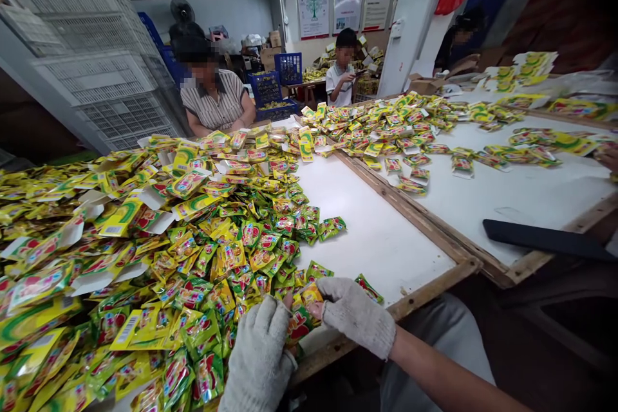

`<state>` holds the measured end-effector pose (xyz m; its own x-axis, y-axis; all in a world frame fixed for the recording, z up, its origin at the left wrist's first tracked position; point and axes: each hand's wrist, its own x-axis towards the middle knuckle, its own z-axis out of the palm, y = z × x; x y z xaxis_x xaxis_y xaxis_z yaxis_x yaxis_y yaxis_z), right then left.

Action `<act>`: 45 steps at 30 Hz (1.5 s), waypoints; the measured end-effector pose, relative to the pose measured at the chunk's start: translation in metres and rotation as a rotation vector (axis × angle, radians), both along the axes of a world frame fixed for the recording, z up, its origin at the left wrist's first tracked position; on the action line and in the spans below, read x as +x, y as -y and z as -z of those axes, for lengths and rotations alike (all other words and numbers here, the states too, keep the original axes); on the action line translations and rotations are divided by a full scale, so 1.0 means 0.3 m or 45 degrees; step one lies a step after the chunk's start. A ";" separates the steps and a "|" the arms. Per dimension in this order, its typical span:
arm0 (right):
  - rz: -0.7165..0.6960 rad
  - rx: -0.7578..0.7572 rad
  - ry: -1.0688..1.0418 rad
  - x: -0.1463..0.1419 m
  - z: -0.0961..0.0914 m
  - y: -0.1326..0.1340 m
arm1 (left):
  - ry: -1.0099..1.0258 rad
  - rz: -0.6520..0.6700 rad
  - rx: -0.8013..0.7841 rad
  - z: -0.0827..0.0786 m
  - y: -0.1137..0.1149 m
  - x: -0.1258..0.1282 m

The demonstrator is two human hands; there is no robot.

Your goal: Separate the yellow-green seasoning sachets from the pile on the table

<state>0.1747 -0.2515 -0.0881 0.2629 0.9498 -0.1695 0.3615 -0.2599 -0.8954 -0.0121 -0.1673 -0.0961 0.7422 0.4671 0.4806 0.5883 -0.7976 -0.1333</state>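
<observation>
Left hand (261,347): gloved, lower middle of the frame, fingers curled at the near edge of the heap; whether they pinch anything I cannot tell
Right hand (360,318): gloved, just to the right of it, bare-tipped fingers clamped on a small yellow packet (311,296)
Green packet (298,325): between the two hands, lower middle, partly covered by them
Heap of packets (261,251): spread from the centre to the lower left, yellow cartons (120,215) lying among it
Handling: a light pinch should spare the wrapper; the left hand is best cupped low, so loose packets stay off the near rim of the desk (357,196)
Hand count: two gloved
Packet count: one in the right fingers, one stray (332,228) at the heap's right fringe, one more (369,288) just beyond the right hand; the heap is too dense to count
Carton count: many, overlapping, no sure number
Others: one dark flat object (541,238) at lower right, at least three people (217,100) across the top
</observation>
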 end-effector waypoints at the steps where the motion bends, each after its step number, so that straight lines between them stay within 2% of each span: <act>1: -0.046 -0.037 -0.062 -0.004 -0.001 -0.003 | 0.014 0.020 0.009 0.000 0.000 0.000; 3: -0.081 -0.080 -0.075 -0.013 -0.005 -0.012 | 0.042 0.063 0.023 0.002 0.001 0.001; 6: 0.060 0.026 0.164 -0.025 -0.009 -0.028 | 0.092 0.070 0.039 0.017 0.006 0.005; 8: 0.079 0.074 0.238 -0.027 -0.012 -0.034 | 0.108 0.038 0.021 0.032 0.008 0.006; 11: -0.026 0.005 0.118 -0.016 -0.017 -0.036 | 0.071 -0.019 -0.060 0.045 0.001 0.000; 15: 0.070 -0.026 0.089 -0.005 -0.023 -0.034 | 0.030 -0.008 -0.086 0.043 -0.005 -0.008; 16: 0.036 -0.035 0.072 -0.007 -0.025 -0.032 | 0.034 0.009 -0.074 0.041 -0.004 -0.008; 19: -0.256 -0.204 -0.180 -0.016 -0.041 -0.017 | 0.057 0.058 -0.037 0.032 0.003 -0.005; 21: -0.357 -0.314 -0.364 -0.022 -0.052 -0.001 | 0.060 0.064 -0.025 0.026 0.005 -0.005; 24: -0.281 -0.357 -0.561 -0.032 -0.056 0.016 | 0.035 0.030 -0.036 0.021 0.006 -0.006; 27: -0.299 -0.366 -0.544 -0.046 -0.053 0.012 | 0.079 0.072 -0.062 0.024 0.010 -0.009; 29: -0.346 -0.348 -0.433 -0.051 -0.055 0.004 | 0.143 0.126 -0.186 0.022 0.010 -0.015; 30: -0.346 -0.338 -0.394 -0.051 -0.057 0.001 | 0.186 0.111 -0.318 0.016 0.009 -0.020; 32: -0.309 -0.309 -0.395 -0.050 -0.058 -0.001 | 0.316 -0.025 -0.697 -0.006 0.001 -0.032; 34: -0.249 -0.278 -0.432 -0.051 -0.047 0.001 | 0.414 -0.206 -1.162 -0.036 -0.009 -0.041; 36: -0.207 -0.263 -0.380 -0.054 -0.026 0.001 | 0.418 -0.270 -1.558 -0.063 -0.015 -0.046; 37: -0.180 -0.224 -0.279 -0.056 -0.013 -0.001 | 0.401 -0.275 -1.686 -0.072 -0.015 -0.047; 39: -0.108 -0.087 -0.007 -0.057 0.010 -0.006 | 0.371 -0.271 -1.778 -0.078 -0.011 -0.048; 41: -0.098 0.011 0.169 -0.047 0.022 -0.010 | 0.370 -0.274 -1.745 -0.075 -0.010 -0.050; 43: -0.132 -0.050 0.122 -0.016 0.017 -0.008 | 0.378 -0.239 -1.680 -0.077 -0.022 -0.053; 44: -0.104 -0.106 0.025 0.011 0.006 -0.004 | 0.399 -0.228 -1.608 -0.084 -0.036 -0.055; 45: -0.001 -0.109 -0.101 0.045 -0.010 0.002 | 0.418 -0.224 -1.503 -0.095 -0.057 -0.058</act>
<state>0.1882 -0.2522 -0.0850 0.2445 0.9313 -0.2702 0.2906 -0.3362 -0.8959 -0.0297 -0.1503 -0.0677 0.5493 0.8219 -0.1509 0.5694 -0.2360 0.7875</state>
